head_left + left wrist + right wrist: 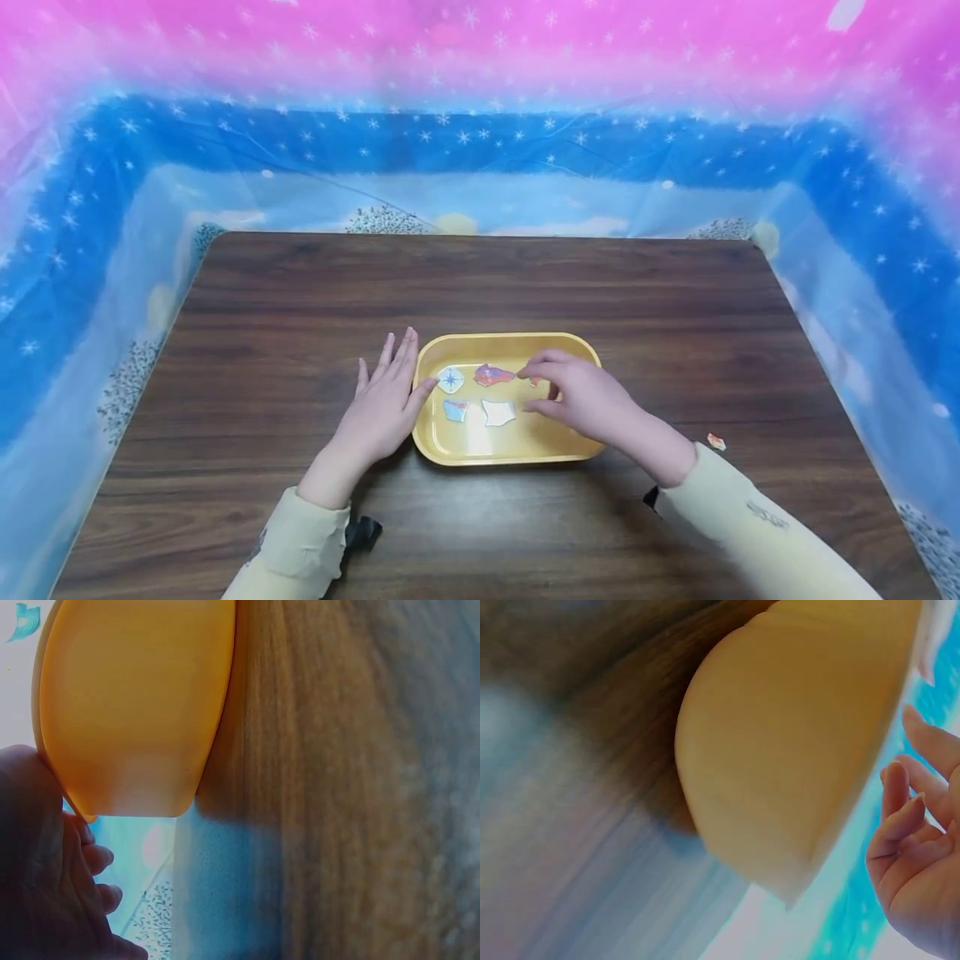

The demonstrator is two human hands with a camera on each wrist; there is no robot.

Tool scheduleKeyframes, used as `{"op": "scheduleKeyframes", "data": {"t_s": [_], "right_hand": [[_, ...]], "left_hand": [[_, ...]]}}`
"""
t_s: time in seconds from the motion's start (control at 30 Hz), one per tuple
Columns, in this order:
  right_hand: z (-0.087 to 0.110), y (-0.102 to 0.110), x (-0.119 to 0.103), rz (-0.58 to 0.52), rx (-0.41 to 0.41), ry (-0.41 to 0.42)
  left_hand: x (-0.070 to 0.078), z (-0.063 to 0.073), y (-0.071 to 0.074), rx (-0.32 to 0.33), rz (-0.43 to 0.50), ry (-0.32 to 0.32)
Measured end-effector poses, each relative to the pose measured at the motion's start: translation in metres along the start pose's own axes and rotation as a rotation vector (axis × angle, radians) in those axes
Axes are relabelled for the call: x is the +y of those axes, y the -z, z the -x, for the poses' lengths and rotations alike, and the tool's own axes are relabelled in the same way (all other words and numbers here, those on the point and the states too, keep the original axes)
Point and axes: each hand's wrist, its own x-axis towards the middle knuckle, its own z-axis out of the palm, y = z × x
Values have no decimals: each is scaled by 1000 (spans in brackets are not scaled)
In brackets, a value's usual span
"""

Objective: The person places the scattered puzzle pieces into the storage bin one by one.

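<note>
A yellow tray with rounded corners holds several flat printed pieces. Among them are a white one with a blue star, a red and purple one, a light blue one and a plain white one. My left hand touches the tray's left rim, fingers straight and thumb over the edge. Above the tray's right part hovers my right hand, thumb and bent fingers apart with nothing between them. Beneath it, a small orange piece shows partly, the rest hidden by the fingers.
Another small red and yellow piece lies on the brown wooden table, near the right sleeve. A pink and blue patterned cloth hangs around the table's far and side edges.
</note>
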Motion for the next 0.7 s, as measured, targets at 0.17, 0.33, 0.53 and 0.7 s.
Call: {"op": "scheduleKeyframes", "data": {"t_s": [0.17, 0.33, 0.53, 0.7], "right_hand": [[44, 12, 17, -35, 219, -33], [93, 23, 39, -12, 379, -157], [149, 34, 77, 82, 438, -386], [191, 34, 106, 107, 383, -574]], "left_hand": [[2, -1, 1, -4, 6, -1], [3, -2, 4, -22, 4, 1], [2, -2, 5, -26, 18, 2], [5, -4, 1, -38, 23, -7]]}}
